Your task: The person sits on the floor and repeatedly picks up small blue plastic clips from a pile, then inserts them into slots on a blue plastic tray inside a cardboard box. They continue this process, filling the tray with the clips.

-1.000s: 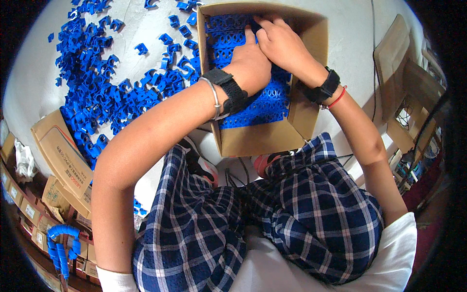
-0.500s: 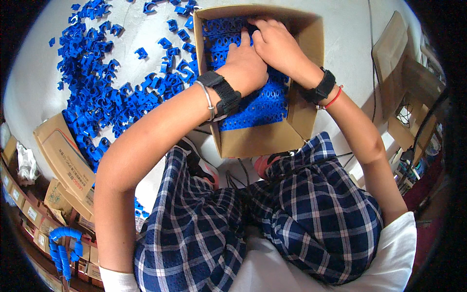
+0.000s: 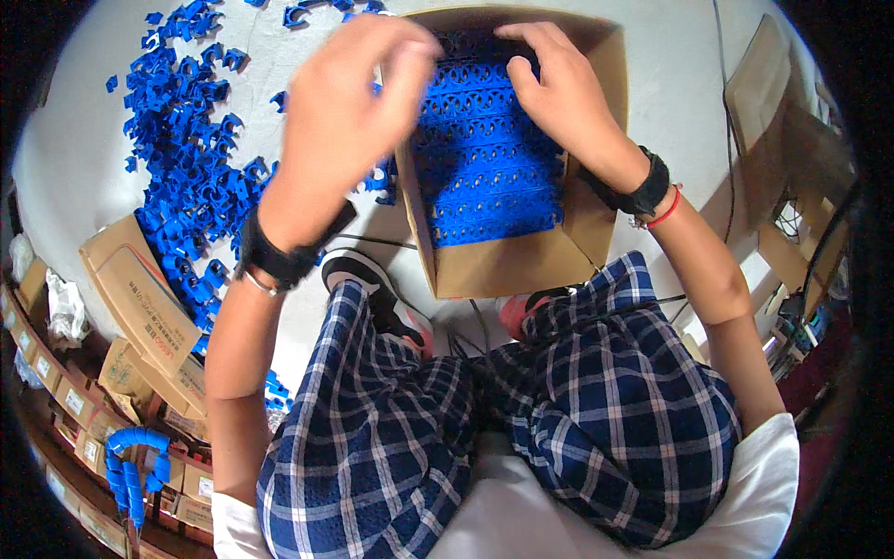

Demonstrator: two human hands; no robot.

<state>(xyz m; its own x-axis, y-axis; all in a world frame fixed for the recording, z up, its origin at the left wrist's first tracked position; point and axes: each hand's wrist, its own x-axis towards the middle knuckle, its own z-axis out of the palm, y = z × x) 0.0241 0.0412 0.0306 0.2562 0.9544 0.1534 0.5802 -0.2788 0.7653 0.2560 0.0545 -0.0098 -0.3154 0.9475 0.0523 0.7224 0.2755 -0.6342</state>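
A cardboard box (image 3: 503, 273) stands on the floor before my knees. Inside lie blue plastic pipe clips (image 3: 489, 158), set in neat rows. My right hand (image 3: 563, 88) is over the box's far right part, fingers and thumb apart, nothing visible in its grasp. Over the box's left wall hangs my left hand (image 3: 349, 107), blurred by motion. Its thumb stands off from the bent fingers, and no held thing shows. Loose blue clips (image 3: 177, 121) are strewn across the floor to the left of the box.
A flattened brown carton (image 3: 140, 289) leans at the left beside the loose clips. Low shelves with small boxes (image 3: 74, 401) run along the lower left, where a string of blue rings (image 3: 130, 466) hangs. Dark cables (image 3: 726, 112) trail on the floor.
My left hand has lifted off the clips in the box and moved left over its wall. My right hand has shifted slightly right, baring more of the rows.
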